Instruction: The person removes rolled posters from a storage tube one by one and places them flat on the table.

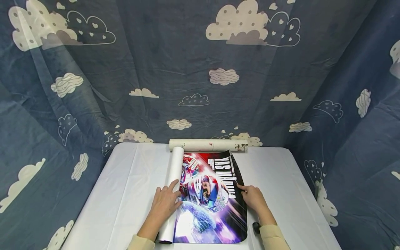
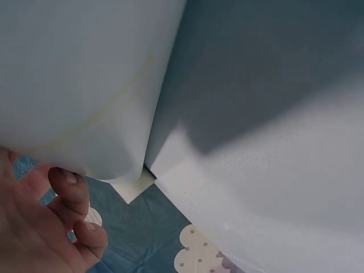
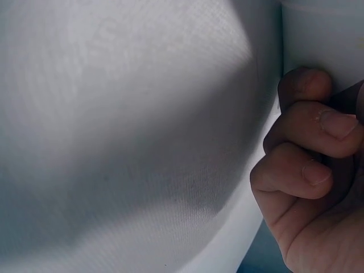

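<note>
A glossy racing poster (image 1: 204, 201), with helmeted figures and large white lettering, lies partly unrolled on the white table. Its left side is still wound into a white roll (image 1: 176, 166). My left hand (image 1: 164, 203) rests on this roll, index finger and thumb reaching across it. In the left wrist view, the other fingers (image 2: 74, 196) bend loosely beside the roll's pale surface (image 2: 85, 74). At the poster's right edge my right hand (image 1: 253, 198) pinches the sheet. The right wrist view has its fingers (image 3: 296, 170) curled in, by the white surface.
Behind the poster, a second cream roll (image 1: 203, 144) with a printed pattern lies across the back of the table (image 1: 140, 173). A small black object (image 1: 256, 227) sits by the right forearm. Dark blue cloud-patterned cloth (image 1: 175, 62) hangs around the table.
</note>
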Demonstrator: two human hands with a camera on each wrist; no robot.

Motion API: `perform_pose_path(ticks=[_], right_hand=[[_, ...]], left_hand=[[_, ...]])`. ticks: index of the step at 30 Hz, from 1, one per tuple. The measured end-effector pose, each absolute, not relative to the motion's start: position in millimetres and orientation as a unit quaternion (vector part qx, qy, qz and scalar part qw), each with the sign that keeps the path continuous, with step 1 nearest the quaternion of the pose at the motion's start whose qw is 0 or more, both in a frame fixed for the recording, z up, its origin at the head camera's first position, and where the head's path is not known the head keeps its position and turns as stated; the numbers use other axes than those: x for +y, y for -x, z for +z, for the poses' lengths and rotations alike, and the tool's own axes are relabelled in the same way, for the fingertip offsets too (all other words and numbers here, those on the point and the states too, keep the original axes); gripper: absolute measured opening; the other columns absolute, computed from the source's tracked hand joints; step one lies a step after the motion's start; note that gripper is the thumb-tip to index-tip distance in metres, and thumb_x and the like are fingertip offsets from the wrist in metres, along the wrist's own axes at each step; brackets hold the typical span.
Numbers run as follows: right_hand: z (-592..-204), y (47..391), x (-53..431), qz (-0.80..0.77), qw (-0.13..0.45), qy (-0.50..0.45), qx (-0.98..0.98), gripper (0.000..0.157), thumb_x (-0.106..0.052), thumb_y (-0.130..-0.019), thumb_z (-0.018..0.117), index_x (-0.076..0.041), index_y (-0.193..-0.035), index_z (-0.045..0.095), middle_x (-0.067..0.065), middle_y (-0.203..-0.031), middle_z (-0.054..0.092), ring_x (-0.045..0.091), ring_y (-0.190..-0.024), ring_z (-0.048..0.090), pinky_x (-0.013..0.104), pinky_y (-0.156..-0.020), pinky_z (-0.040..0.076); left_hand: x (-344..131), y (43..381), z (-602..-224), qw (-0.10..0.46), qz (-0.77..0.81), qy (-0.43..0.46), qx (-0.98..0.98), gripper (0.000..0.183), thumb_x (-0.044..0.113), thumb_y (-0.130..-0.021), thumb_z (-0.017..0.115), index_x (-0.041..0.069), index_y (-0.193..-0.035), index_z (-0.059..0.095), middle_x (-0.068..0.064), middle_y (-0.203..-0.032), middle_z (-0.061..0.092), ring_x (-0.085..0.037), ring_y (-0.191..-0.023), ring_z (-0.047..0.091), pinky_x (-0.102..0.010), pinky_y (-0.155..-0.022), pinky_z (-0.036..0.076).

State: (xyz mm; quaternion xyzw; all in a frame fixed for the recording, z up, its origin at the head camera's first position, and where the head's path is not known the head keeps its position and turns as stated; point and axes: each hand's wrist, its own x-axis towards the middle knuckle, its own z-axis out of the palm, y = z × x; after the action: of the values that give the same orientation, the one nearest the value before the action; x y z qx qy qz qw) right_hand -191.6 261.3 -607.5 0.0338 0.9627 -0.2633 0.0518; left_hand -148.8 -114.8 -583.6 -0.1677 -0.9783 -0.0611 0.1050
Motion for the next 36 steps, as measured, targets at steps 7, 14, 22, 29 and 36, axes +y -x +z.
perform_pose_path(ticks=[7,14,22,29,36], right_hand=[[-609.1,193.1,263.2,-0.259,0.046,-0.026,0.965,0.039,-0.005,-0.096,0.063,-0.014,-0.132,0.075,0.010,-0.072,0.066,0.025,-0.073,0.051,0.037,-0.069,0.040],[-610.1,195.3,264.7,-0.262,0.051,-0.026,0.963,0.039,-0.006,-0.096,0.065,-0.014,-0.133,0.075,0.015,-0.085,0.073,0.024,-0.073,0.051,0.036,-0.069,0.040],[-610.1,195.6,264.5,-0.264,0.056,-0.032,0.962,0.040,-0.005,-0.096,0.064,-0.014,-0.133,0.075,0.017,-0.093,0.074,0.023,-0.071,0.050,0.034,-0.066,0.038],[-611.6,195.6,265.7,-0.261,0.065,-0.038,0.962,0.040,-0.006,-0.096,0.064,-0.014,-0.134,0.074,0.022,-0.104,0.076,0.025,-0.074,0.052,0.035,-0.067,0.039],[-607.5,193.8,268.3,-0.263,0.061,-0.034,0.962,0.040,-0.006,-0.096,0.064,-0.014,-0.134,0.074,0.022,-0.102,0.076,0.025,-0.072,0.050,0.034,-0.066,0.039]], left_hand=[[-117.4,148.5,-583.8,0.129,-0.053,0.160,-0.977,0.014,0.025,-0.083,0.081,0.024,-0.096,0.085,-0.002,-0.150,0.065,-0.019,-0.070,0.053,-0.033,-0.066,0.030],[-120.0,148.3,-584.4,0.104,-0.049,0.147,-0.982,0.025,0.041,-0.085,0.086,0.024,-0.102,0.083,-0.004,-0.152,0.062,-0.021,-0.077,0.060,-0.035,-0.068,0.034],[-121.9,148.2,-584.8,0.125,-0.044,0.145,-0.981,0.021,0.030,-0.081,0.088,0.021,-0.100,0.083,-0.007,-0.148,0.064,-0.023,-0.075,0.062,-0.035,-0.066,0.035],[-124.6,147.4,-584.1,0.127,-0.051,0.146,-0.980,0.020,0.026,-0.082,0.084,0.020,-0.102,0.084,-0.006,-0.148,0.065,-0.022,-0.073,0.061,-0.034,-0.066,0.033],[-124.9,147.9,-581.8,0.123,-0.048,0.147,-0.980,0.020,0.028,-0.085,0.082,0.022,-0.104,0.084,-0.004,-0.149,0.065,-0.022,-0.074,0.061,-0.035,-0.067,0.034]])
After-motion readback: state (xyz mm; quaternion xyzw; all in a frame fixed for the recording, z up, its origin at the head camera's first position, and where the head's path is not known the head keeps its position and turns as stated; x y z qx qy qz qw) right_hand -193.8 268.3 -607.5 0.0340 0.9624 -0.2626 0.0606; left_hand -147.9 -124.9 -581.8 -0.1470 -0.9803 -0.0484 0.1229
